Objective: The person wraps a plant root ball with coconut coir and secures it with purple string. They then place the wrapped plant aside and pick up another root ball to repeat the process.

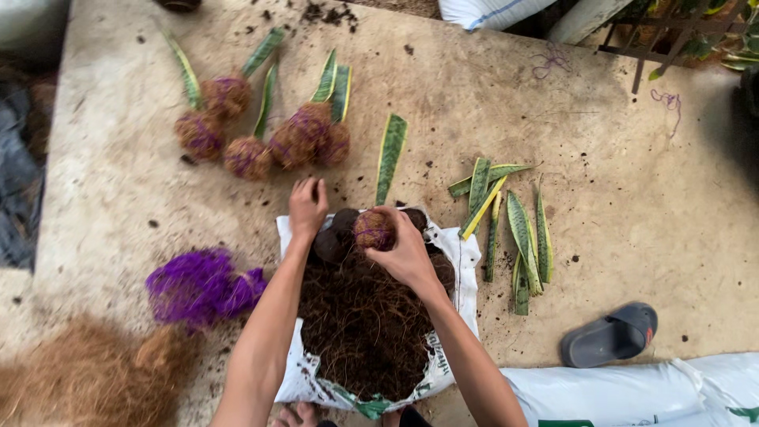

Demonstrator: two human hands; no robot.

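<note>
Fibrous brown coir fills the white sack (466, 261); above its far rim the right hand (407, 253) grips a round husk-wrapped ball (373, 229) bearing a striped leaf (390, 154), the left hand (307, 207) curled shut beside it.

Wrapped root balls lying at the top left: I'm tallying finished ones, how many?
5: upper ball, left ball, lower ball, and two touching balls right of them; another may hide there.

- Location type: outdoor home garden potting area.
- Evidence: bare concrete floor (617, 198), open sack of coconut fibre (364, 324), cut snake plant leaves (514, 229), fibre-wrapped root balls (261, 134), sandal (610, 336).
</note>
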